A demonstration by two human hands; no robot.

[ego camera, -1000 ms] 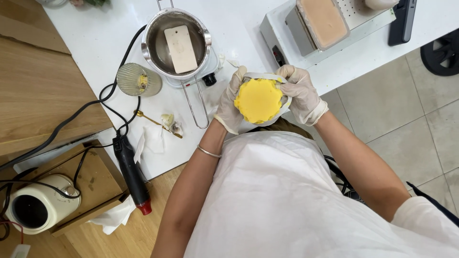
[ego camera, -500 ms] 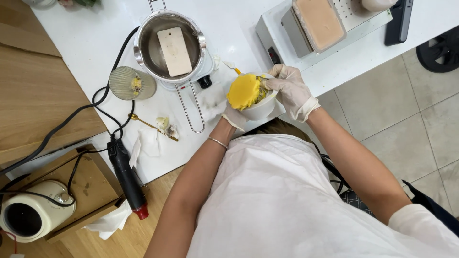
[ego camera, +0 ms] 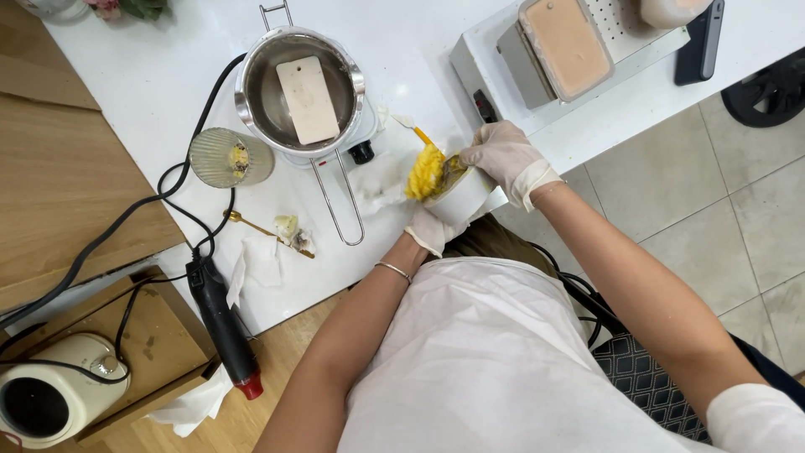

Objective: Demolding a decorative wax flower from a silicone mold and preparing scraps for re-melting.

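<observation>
Both my hands wear pale gloves. My left hand (ego camera: 434,231) holds a small white cup (ego camera: 459,200) from below, tipped on its side toward the left. A crumpled lump of yellow wax (ego camera: 426,172) bulges out of the cup's mouth. My right hand (ego camera: 505,158) grips a thin tool with a yellow tip (ego camera: 419,134) that sticks into the yellow lump. Both hands hover over the white table (ego camera: 151,84) near its front edge.
A steel pot (ego camera: 300,91) holding a pale slab sits on a small hotplate. A ribbed glass (ego camera: 229,158), a gold spoon (ego camera: 256,227), crumpled tissue (ego camera: 260,260), a black and red heat tool (ego camera: 222,323), a white appliance (ego camera: 50,403), a grey machine with a tan tray (ego camera: 566,44) and a dark phone (ego camera: 700,40) lie around.
The cup has been tipped from facing upward onto its side. The flat yellow disc has broken into a crumpled lump that now hangs out of the cup's mouth.
</observation>
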